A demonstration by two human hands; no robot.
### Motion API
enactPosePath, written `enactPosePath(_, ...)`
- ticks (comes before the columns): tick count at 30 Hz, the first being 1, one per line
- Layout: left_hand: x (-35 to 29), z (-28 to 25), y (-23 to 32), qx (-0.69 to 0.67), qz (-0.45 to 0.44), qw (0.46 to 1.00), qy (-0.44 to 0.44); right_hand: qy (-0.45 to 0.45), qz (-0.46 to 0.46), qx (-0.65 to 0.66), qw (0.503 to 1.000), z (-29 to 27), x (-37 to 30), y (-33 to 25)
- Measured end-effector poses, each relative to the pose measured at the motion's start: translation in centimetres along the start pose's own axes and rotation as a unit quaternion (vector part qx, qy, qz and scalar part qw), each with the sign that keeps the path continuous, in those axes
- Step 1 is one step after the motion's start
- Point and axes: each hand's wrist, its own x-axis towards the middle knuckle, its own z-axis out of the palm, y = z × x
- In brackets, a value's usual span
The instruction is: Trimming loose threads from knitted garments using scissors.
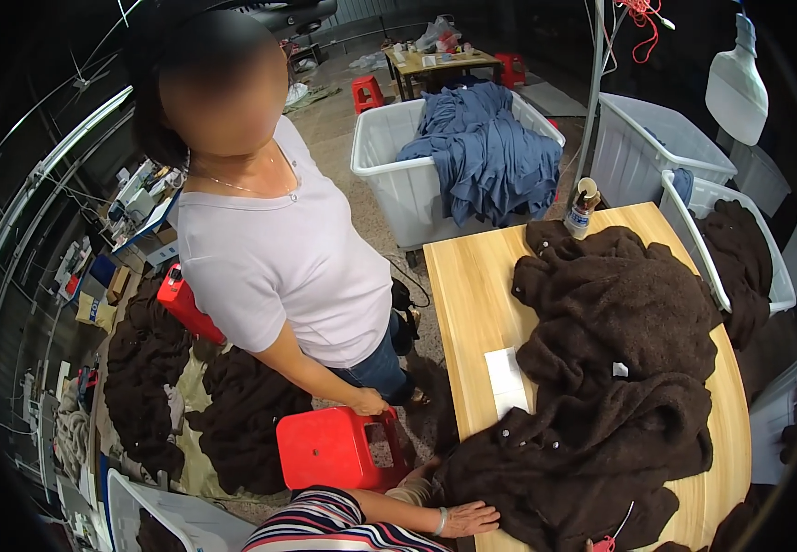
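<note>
My left hand [472, 520], a pale bracelet at its wrist, lies flat with fingers stretched on the near left edge of a dark brown fleece garment [582, 474]. Its buttons show along a folded edge. Behind it on the wooden table [472, 304], another brown garment [619, 308] is heaped. At the lower edge a small red-handled tool [606, 545] with a thin pale metal tip lies against the brown fabric; the picture cuts it off. My right hand is not to be seen. White paper [506, 377] rests left of the garments.
Across the table's left side a person [297, 248] stands, one hand on a red stool [329, 451]. Grey bins hold blue fabric [486, 147] and brown fabric [737, 253]. Brown garments [242, 405] pile at left. A cup of tools [582, 210] stands at the table's far edge.
</note>
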Motion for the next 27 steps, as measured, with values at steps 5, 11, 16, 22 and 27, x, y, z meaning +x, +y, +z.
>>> enactPosePath(5,0.3,3.7,-2.0,0.014,0.014,0.999,0.03,0.082,-0.092,0.01,0.992,1.4,-1.2,0.0)
enactPosePath(11,0.0,3.8,-2.3,-0.012,0.026,0.998,0.059,0.045,-0.025,0.008,0.999,1.3,-1.4,-0.6)
enactPosePath(16,-0.3,0.1,-0.7,-0.008,0.053,0.993,0.105,0.013,0.031,0.004,0.999,0.7,-1.8,-1.1)
enactPosePath(22,1.1,-2.9,2.9,-0.307,0.116,0.935,0.137,0.108,-0.045,-0.091,0.989,-1.7,-6.8,-3.7)
enactPosePath(27,0.2,-13.3,6.1,-0.624,0.096,0.774,-0.039,0.173,-0.231,-0.225,0.93,-13.6,-4.1,-8.6)
